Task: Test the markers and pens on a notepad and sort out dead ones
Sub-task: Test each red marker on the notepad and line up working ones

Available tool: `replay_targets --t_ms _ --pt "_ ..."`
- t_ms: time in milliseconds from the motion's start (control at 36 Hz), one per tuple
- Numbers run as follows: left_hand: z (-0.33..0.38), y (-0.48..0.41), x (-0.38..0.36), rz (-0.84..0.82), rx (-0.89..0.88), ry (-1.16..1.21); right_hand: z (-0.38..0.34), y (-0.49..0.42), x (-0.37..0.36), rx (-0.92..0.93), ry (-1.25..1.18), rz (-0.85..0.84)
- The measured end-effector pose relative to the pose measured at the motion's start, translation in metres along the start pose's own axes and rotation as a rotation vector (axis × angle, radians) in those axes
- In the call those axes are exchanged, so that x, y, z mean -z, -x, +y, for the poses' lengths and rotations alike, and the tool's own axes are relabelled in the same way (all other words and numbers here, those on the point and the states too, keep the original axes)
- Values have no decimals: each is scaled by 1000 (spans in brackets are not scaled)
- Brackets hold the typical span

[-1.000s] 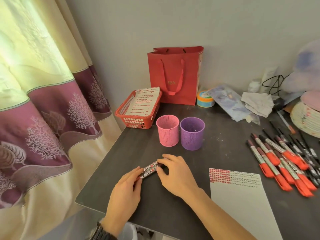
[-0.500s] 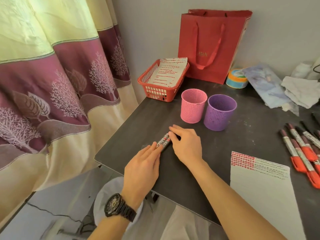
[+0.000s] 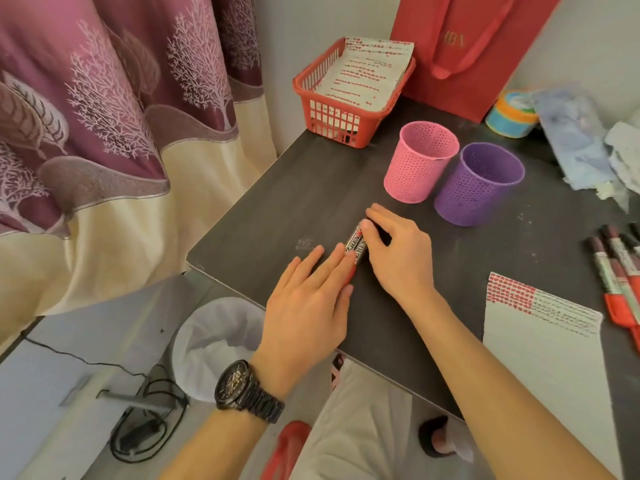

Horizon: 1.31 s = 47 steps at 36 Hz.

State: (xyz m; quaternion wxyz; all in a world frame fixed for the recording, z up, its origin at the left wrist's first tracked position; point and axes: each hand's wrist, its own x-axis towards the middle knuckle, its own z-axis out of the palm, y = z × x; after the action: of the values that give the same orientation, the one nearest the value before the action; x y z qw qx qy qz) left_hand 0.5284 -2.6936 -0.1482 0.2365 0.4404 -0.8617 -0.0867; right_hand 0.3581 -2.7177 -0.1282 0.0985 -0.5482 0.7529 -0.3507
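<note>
Pink cup, purple cup, red basket

The left hand slid forward over the lower end of the markers, and the right hand closed in, leaving less barrel showing.

White-labelled markers: their lower ends are lying mostly under the left hand and their upper ends under the right hand; the label print is showing only in part.
Red paper bag: the top edge is cutting off its upper part.
Row of red-capped markers: the right edge is cutting through it, so the count cannot be told.
White notepad sheet: the right forearm is covering its near left part; its black marks are showing too small to read.
Pale crumpled cloth: the right edge is cutting it off.
</note>
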Motion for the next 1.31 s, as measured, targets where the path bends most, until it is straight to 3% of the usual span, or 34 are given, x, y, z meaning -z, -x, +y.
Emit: replay_targets --t_ms 194,417,556,778,972,1139,1306 --pt "-9 -6 0 115 31 -7 -6 -11 -5 29 -14 -108" --pt "-7 -13 2 -20 9 -121 -4 -18 -10 85 136 -199" --pt "-3 -10 3 -82 23 -119 0 -13 -11 76 226 -132" --pt "-11 -17 11 -173 24 -31 4 -16 -12 98 131 -136" --pt "-3 -15 9 -82 57 19 9 -15 -13 95 64 -156" --pt "-1 -17 13 -123 69 -22 6 -8 -9 118 119 -234" --pt "2 -15 22 -172 11 -108 7 20 30 -21 -176 -243"
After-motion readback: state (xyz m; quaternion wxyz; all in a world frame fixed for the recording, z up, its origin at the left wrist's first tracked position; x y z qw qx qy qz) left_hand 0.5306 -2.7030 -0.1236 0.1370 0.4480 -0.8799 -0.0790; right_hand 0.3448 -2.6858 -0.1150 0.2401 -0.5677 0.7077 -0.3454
